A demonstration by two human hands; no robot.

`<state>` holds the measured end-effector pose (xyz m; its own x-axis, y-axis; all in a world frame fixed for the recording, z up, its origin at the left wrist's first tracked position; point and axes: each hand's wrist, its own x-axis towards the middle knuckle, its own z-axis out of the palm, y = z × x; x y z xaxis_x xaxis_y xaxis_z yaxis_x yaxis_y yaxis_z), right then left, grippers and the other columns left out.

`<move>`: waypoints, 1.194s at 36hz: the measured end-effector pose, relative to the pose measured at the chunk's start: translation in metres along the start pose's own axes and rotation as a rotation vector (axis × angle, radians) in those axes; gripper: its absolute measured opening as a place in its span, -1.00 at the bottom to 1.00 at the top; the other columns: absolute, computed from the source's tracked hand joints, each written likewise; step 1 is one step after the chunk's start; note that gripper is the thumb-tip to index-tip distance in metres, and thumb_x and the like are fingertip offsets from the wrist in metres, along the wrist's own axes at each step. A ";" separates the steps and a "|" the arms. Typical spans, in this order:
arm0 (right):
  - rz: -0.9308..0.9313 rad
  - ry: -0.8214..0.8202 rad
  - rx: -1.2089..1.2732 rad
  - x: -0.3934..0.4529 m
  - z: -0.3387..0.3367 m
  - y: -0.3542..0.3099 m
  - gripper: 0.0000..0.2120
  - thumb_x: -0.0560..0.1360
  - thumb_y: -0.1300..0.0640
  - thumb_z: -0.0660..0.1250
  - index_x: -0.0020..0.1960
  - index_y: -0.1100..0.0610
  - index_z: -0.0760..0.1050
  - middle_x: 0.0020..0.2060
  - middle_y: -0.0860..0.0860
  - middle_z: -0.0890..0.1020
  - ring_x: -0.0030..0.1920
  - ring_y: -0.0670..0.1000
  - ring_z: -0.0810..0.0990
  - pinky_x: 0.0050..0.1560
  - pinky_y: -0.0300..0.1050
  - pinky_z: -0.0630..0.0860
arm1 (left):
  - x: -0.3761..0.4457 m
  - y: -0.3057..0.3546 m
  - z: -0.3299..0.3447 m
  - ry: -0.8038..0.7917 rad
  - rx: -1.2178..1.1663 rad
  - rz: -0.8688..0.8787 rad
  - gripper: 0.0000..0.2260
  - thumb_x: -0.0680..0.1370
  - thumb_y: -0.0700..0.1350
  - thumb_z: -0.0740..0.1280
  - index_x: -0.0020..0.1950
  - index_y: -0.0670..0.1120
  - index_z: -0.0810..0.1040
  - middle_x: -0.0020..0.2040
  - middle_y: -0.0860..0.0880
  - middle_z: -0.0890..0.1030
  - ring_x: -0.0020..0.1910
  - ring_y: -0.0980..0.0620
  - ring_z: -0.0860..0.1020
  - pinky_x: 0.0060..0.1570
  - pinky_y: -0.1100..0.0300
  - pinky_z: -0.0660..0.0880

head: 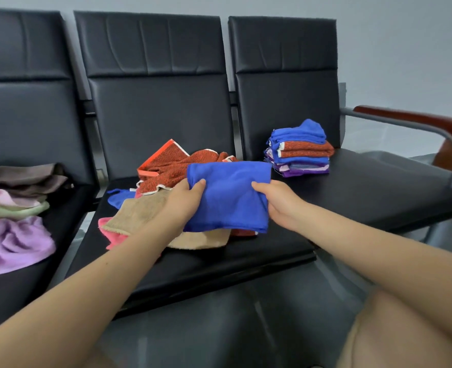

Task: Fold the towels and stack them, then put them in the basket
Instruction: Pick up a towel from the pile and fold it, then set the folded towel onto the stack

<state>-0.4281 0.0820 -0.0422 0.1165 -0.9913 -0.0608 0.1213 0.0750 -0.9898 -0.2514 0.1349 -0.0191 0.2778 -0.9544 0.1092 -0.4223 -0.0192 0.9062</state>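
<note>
Folding is in hand: the left hand (185, 197) and right hand (278, 200) each pinch the half-folded blue towel (230, 195) over the middle seat (219, 261); next, probably another fold before the stack (299, 150).

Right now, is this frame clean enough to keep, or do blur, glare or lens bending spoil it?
Head view: even, soft light, no harsh glare; blue towel and both hands sharp; wide-angle bending curves the chair backs and armrest near the edges.
</note>
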 end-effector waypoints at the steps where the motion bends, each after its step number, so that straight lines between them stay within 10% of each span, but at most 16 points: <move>1: -0.012 0.023 0.015 -0.002 -0.004 -0.006 -0.73 0.61 0.26 0.22 0.29 0.27 0.46 0.12 0.13 0.62 0.11 0.13 0.60 0.17 0.00 0.51 | 0.000 0.005 0.004 0.002 -0.045 -0.007 -0.66 0.66 -0.04 0.14 0.40 -0.11 0.41 0.33 -0.06 0.49 0.25 -0.07 0.45 0.12 0.24 0.27; 10: 0.010 0.112 -0.008 0.006 -0.064 -0.036 -0.81 0.61 0.18 0.26 0.18 0.24 0.47 -0.16 0.12 0.61 -0.22 0.05 0.59 -0.22 -0.15 0.52 | 0.010 0.035 0.053 -0.186 -0.385 -0.266 -0.70 0.57 -0.14 0.26 0.29 -0.16 0.49 0.19 -0.14 0.60 0.14 -0.16 0.58 0.20 -0.02 0.50; 16: 0.054 0.114 0.062 0.036 -0.118 -0.051 -0.78 0.53 0.25 0.30 0.16 0.24 0.54 -0.03 0.17 0.68 -0.09 0.15 0.65 -0.07 -0.04 0.57 | 0.042 0.052 0.094 -0.419 -0.549 -0.275 -0.66 0.52 -0.26 0.17 0.27 -0.20 0.51 0.09 -0.16 0.62 -0.17 -0.14 0.61 -0.43 0.23 0.52; 23: -0.110 0.193 -0.014 0.109 -0.167 -0.087 -0.66 0.49 0.37 0.26 0.24 0.19 0.52 0.14 0.19 0.63 0.15 0.19 0.61 0.09 0.00 0.57 | 0.123 0.089 0.149 -0.321 -0.526 -0.235 -0.41 0.17 -0.13 0.30 0.21 -0.15 0.56 0.06 -0.15 0.63 -0.08 -0.17 0.56 -0.17 0.10 0.45; 29: -0.326 0.293 -0.185 0.194 -0.186 -0.137 -0.78 0.50 0.39 0.25 0.04 0.21 0.60 -0.04 0.13 0.64 -0.06 0.07 0.58 -0.03 -0.09 0.51 | 0.210 0.137 0.192 -0.146 -0.488 0.032 -0.89 0.45 -0.26 0.31 -0.24 -0.09 0.54 -0.21 -0.06 0.56 -0.19 -0.06 0.50 -0.20 0.17 0.41; 32: -0.396 0.353 -0.243 0.235 -0.195 -0.148 -0.84 0.53 0.33 0.27 0.02 0.14 0.56 -0.06 0.08 0.62 -0.08 0.03 0.57 -0.11 -0.16 0.50 | 0.255 0.143 0.212 -0.065 -0.370 0.180 -0.81 0.52 -0.27 0.26 -0.21 -0.01 0.51 -0.20 0.00 0.52 -0.08 -0.03 0.44 -0.12 0.16 0.41; 36: -0.239 0.367 -0.514 0.280 -0.214 -0.115 -0.79 0.46 0.21 0.39 0.08 0.23 0.54 0.04 0.12 0.64 0.02 0.10 0.60 0.08 -0.04 0.55 | 0.290 0.117 0.242 -0.112 0.199 0.237 -0.66 0.58 -0.11 0.24 0.35 -0.12 0.46 0.29 -0.10 0.53 0.25 -0.11 0.48 0.18 0.20 0.37; 43: -0.354 0.621 -0.802 0.256 -0.210 -0.066 -0.47 0.54 -0.05 0.30 0.42 0.16 0.34 0.31 0.18 0.40 0.34 0.19 0.39 0.29 0.04 0.37 | 0.282 0.081 0.231 -0.087 0.391 0.272 -0.66 0.60 0.08 0.18 0.26 -0.05 0.54 0.21 -0.20 0.54 0.20 -0.18 0.50 0.21 0.09 0.42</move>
<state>-0.6128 -0.1993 -0.0199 -0.3474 -0.8412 0.4145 -0.6590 -0.0955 -0.7461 -0.4068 -0.2050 -0.0097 0.0467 -0.9614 0.2713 -0.7669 0.1395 0.6264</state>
